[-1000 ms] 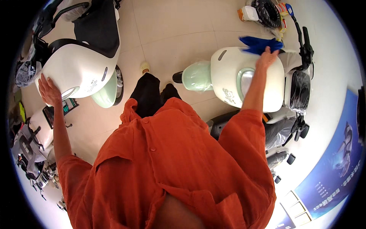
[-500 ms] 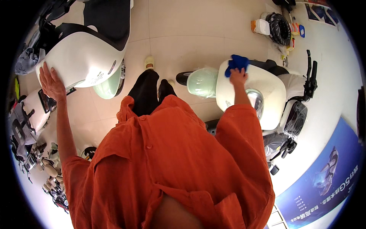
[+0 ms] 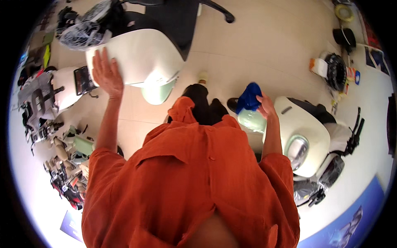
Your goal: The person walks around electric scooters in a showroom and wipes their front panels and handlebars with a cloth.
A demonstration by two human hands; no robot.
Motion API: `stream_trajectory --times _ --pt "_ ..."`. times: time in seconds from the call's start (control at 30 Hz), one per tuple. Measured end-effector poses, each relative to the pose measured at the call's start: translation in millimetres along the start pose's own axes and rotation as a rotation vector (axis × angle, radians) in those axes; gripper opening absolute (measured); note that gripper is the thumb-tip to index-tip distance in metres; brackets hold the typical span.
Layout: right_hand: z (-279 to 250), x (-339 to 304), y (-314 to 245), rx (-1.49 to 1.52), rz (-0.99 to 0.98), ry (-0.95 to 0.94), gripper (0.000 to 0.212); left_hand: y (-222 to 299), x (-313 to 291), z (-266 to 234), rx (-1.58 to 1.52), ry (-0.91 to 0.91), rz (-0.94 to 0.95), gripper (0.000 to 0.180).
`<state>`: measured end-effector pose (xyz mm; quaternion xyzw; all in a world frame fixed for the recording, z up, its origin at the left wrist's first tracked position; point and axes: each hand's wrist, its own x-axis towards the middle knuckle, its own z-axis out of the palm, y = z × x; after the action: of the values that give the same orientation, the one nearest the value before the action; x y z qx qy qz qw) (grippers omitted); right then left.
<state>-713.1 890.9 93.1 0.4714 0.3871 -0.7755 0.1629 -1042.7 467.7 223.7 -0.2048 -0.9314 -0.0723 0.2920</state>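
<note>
Blue cloth (image 3: 249, 97), bunched in our right hand (image 3: 265, 108), now sits at the pale green front fender (image 3: 253, 120) of the cream scooter (image 3: 304, 140), having travelled from the upper body panel down to its nose; we judge the wiping has progressed forward. The grip is clamped on the cloth. Our left hand (image 3: 107, 75) stays flat, fingers spread, on the neighbouring white scooter (image 3: 144, 58).

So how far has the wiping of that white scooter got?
The right hand presses a blue cloth at the front tip of the white scooter, by its pale green fender. The left hand rests flat on a second white scooter. No dirt or streaks are visible, so what is wiped and what is left cannot be told.
</note>
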Motion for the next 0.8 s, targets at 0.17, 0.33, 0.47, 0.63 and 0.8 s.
stream_trajectory --times 0.17,0.33,0.47,0.63,0.8 --pt "176 25 -51 0.062 -0.195 -0.287 0.045 7 -1 -2 -0.011 -0.023 -0.043 0.039" --pt "326 -11 -44 -0.565 -0.874 -0.578 0.053 8 0 -8 -0.092 -0.019 -0.095 0.038" --pt "380 0 -32 -1.128 -1.469 -0.358 0.059 9 4 -10 -0.102 -0.041 -0.087 0.036" --pt "391 21 -30 -1.299 -1.461 -0.174 0.061 4 -1 -8 -0.173 -0.042 -0.12 0.036" --pt "409 49 -62 -0.934 -1.372 0.18 0.06 4 -1 -11 -0.18 -0.041 -0.153 0.035"
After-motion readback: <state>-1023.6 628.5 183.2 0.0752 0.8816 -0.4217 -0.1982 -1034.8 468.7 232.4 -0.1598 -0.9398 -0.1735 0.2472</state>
